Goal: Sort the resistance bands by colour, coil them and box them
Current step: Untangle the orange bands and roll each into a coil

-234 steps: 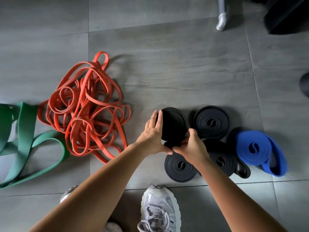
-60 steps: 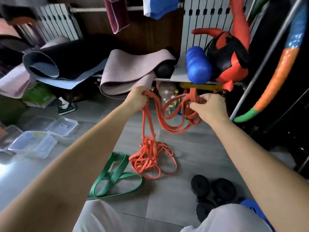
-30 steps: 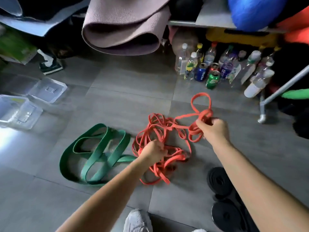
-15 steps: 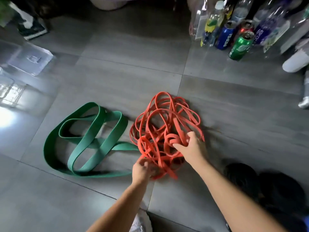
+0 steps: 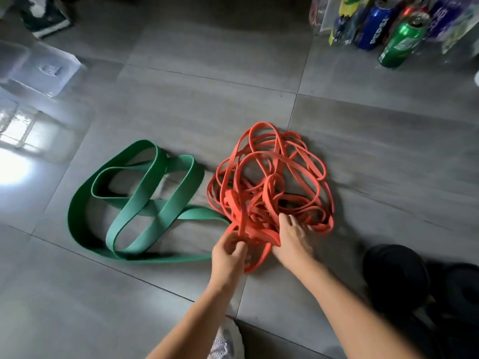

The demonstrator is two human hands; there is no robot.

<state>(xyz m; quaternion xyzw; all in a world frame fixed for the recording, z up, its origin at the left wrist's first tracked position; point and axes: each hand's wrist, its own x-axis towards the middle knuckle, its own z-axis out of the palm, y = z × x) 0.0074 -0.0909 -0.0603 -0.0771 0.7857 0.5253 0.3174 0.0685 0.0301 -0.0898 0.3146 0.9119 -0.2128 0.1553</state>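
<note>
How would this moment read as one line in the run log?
step: untangling orange bands | left hand: pinches one strand | right hand: rests on the tangle | green band: loose, uncoiled | black coils: coiled, not boxed

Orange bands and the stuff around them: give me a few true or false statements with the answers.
1. The left hand grips a strand of the orange bands. True.
2. The green band is coiled into a tight roll. False: it lies in loose open loops on the floor.
3. The right hand rests on the near edge of the orange tangle. True.
4. The green can stands left of the green band. False: it stands far off to the right, beside a blue can.
5. The black coils sit inside a box. False: they lie on the floor, right of the right hand.
</note>
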